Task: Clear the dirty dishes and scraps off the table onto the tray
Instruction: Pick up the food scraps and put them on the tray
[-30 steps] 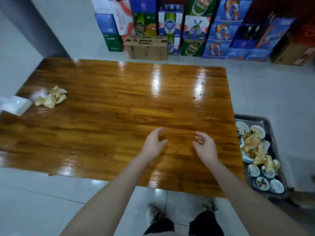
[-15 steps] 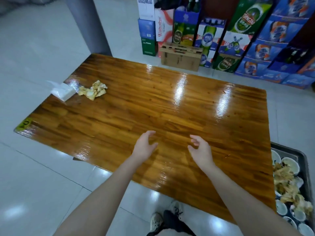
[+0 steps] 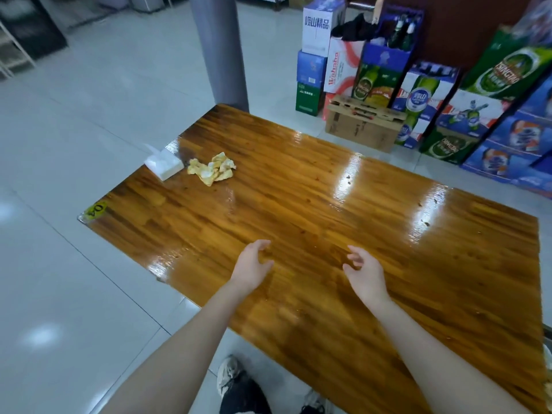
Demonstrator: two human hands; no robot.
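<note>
— Holding anything?
— No. The left hand (image 3: 251,268) and right hand (image 3: 366,275) hover side by side over the surface (image 3: 328,204), arms stretched forward, palms facing each other, fingers loosely curled, both empty.
— The scraps?
— Crumpled scraps (image 3: 212,169) lie well ahead and left of the left hand, just beside a white tissue pack (image 3: 163,165).
</note>
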